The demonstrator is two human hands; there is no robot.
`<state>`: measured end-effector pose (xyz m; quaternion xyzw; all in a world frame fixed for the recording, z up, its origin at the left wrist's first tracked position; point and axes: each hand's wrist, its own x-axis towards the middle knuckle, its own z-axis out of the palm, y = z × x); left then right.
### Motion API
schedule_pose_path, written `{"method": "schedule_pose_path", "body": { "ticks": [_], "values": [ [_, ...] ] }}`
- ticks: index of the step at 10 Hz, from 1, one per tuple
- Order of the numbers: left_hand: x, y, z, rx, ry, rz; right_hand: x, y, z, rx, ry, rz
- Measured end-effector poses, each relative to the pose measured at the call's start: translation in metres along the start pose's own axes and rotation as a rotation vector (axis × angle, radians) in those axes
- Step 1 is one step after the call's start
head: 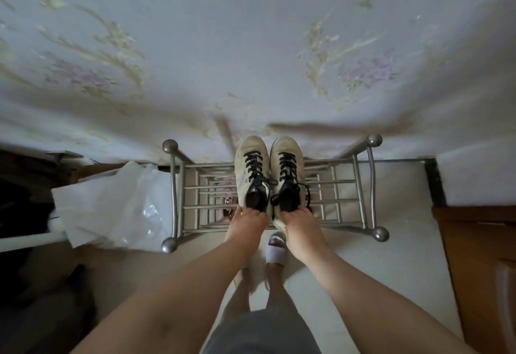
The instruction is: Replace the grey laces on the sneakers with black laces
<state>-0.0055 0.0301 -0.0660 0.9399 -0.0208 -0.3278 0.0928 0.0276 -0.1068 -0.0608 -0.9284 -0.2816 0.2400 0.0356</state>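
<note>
- Nearest the camera, grey shorts point(259, 334) at 6 o'clock, with both bare forearms reaching forward from the bottom corners.
- Just beyond, a foot in a white slipper point(276, 250) stands on the pale floor point(391, 270), between the two wrists.
- Left hand point(245, 222) grips the heel of the left sneaker point(251, 175), fingers curled over the collar.
- Right hand point(300, 222) grips the heel of the right sneaker point(289, 175) the same way, thumb side against the collar.
- Both sneakers are cream, toes pointing to 12 o'clock, side by side and nearly touching, held over the top of a metal rack point(360, 200); whether the soles rest on the bars, I cannot tell.
- Black laces point(255, 166) run crisscross up both sneakers, with loose ends spilling at the right sneaker's 3 o'clock side.
- Through the rack bars, something pink point(229, 200) on a lower tier, too small to make out.
- At 9 o'clock of the rack, a crumpled white plastic bag point(111, 203).
- At 3 o'clock, a brown wooden panel point(480, 256) by the frame edge.
- Farthest, floral wallpaper point(251, 46) fills the upper half, behind the rack.
</note>
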Motion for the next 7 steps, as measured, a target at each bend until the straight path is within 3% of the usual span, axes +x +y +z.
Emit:
{"method": "schedule_pose_path", "body": {
  "ticks": [1, 3, 4, 6, 7],
  "values": [
    [0.000, 0.002, 0.009, -0.002, -0.023, -0.025, -0.001, 0.000, 0.007, -0.045, -0.118, -0.038],
    [0.000, 0.008, 0.014, -0.006, -0.059, -0.063, -0.004, -0.001, 0.013, -0.031, -0.074, -0.017],
    [-0.002, 0.012, 0.003, -0.004, -0.065, -0.118, 0.001, 0.003, 0.016, -0.070, -0.171, -0.034],
    [-0.012, 0.028, -0.027, 0.006, -0.125, -0.163, 0.003, -0.002, -0.027, -0.085, -0.412, -0.019],
    [-0.018, 0.037, -0.051, -0.008, -0.047, -0.142, 0.001, -0.008, -0.057, -0.058, -0.388, 0.008]
  ]
}}
